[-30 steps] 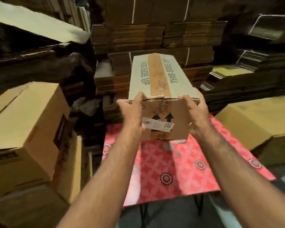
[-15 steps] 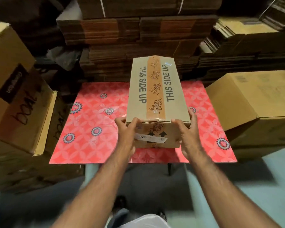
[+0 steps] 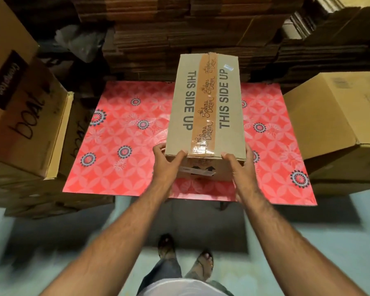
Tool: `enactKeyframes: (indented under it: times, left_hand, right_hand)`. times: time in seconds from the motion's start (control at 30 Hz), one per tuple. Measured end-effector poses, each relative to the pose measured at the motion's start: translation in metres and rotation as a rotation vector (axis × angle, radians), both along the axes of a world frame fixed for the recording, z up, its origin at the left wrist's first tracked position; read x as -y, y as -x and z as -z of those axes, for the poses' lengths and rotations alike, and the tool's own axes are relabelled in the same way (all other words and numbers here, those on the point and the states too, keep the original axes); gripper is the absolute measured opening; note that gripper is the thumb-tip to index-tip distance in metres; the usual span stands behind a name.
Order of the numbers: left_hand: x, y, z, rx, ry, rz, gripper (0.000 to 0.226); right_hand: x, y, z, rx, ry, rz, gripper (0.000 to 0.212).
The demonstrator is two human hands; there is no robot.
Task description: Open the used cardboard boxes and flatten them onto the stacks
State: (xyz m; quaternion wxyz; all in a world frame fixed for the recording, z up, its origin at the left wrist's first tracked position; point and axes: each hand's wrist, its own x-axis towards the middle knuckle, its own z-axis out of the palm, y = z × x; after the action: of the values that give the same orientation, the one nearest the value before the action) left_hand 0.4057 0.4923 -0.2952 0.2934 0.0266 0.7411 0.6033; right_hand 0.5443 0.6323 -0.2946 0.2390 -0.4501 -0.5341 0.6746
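Red patterned table: taped box sealed, left hand, right hand grip near end.

Box underside — hidden from me; its label blurred, part-covered by my left hand. Side cartons — cut off at edges.

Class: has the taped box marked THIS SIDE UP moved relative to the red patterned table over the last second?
Yes. The taped box, gripped by the left hand and right hand, has come down toward the red patterned table.
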Motion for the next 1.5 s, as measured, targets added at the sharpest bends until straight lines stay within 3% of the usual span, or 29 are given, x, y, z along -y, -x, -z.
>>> enactKeyframes:
  times: [0.1,0.2,0.3,0.37,0.4,0.53,0.63,0.8,0.9,1.0,1.07,1.13,1.2,1.27,1.37,1.5]
  left_hand:
    - [0.006,0.025,-0.005,0.121,-0.074,0.013,0.046]
    - [0.014,0.039,-0.006,0.263,-0.157,0.060,0.032]
    - [0.026,0.034,0.002,0.434,-0.196,0.072,0.053]
    - [0.033,0.034,0.009,0.528,-0.246,0.039,0.042]
    - [0.036,0.037,0.015,0.529,-0.240,0.035,0.030]
    - [0.061,0.058,0.040,0.490,-0.118,0.109,0.023]
    - [0.073,0.073,0.052,0.200,-0.025,0.265,0.032]
    - [0.068,0.083,0.046,-0.046,0.009,0.339,0.032]
    - [0.064,0.086,0.042,-0.040,-0.011,0.263,0.063]
    - [0.067,0.088,0.035,0.074,-0.011,0.111,0.110]
    - [0.071,0.093,0.039,0.047,-0.006,0.113,0.124]
    - [0.073,0.095,0.046,-0.008,-0.004,0.172,0.131]
    - [0.071,0.092,0.042,-0.064,0.019,0.249,0.125]
    - [0.066,0.086,0.039,-0.112,0.028,0.294,0.111]
    - [0.057,0.077,0.037,-0.130,0.030,0.326,0.101]
    - [0.042,0.064,0.031,-0.112,0.033,0.327,0.088]
  right_hand:
    - [0.004,0.017,-0.032,0.086,-0.201,-0.007,0.082]
    - [0.014,0.046,-0.076,0.297,-0.659,-0.021,0.084]
    - [0.041,0.077,-0.098,0.529,-1.011,-0.089,0.081]
    - [0.065,0.094,-0.084,0.654,-1.136,-0.158,0.082]
    - [0.075,0.101,-0.072,0.714,-1.179,-0.192,0.084]
    - [0.113,0.126,-0.027,0.898,-1.259,-0.395,0.089]
    - [0.127,0.145,-0.010,0.955,-1.303,-0.470,0.081]
    - [0.128,0.155,-0.023,1.004,-1.194,-0.565,0.081]
    - [0.117,0.144,-0.048,0.865,-1.112,-0.617,0.083]
    - [0.091,0.111,-0.064,0.664,-0.921,-0.349,0.091]
    - [0.071,0.084,-0.059,0.647,-0.783,-0.091,0.097]
    - [0.059,0.064,-0.046,0.508,-0.516,0.019,0.102]
    - [0.052,0.053,-0.032,0.226,-0.256,0.036,0.106]
    - [0.041,0.046,-0.020,0.072,-0.118,0.030,0.110]
    - [0.030,0.040,-0.006,0.064,-0.030,0.002,0.105]
    - [0.025,0.031,0.009,0.127,-0.033,-0.128,0.068]
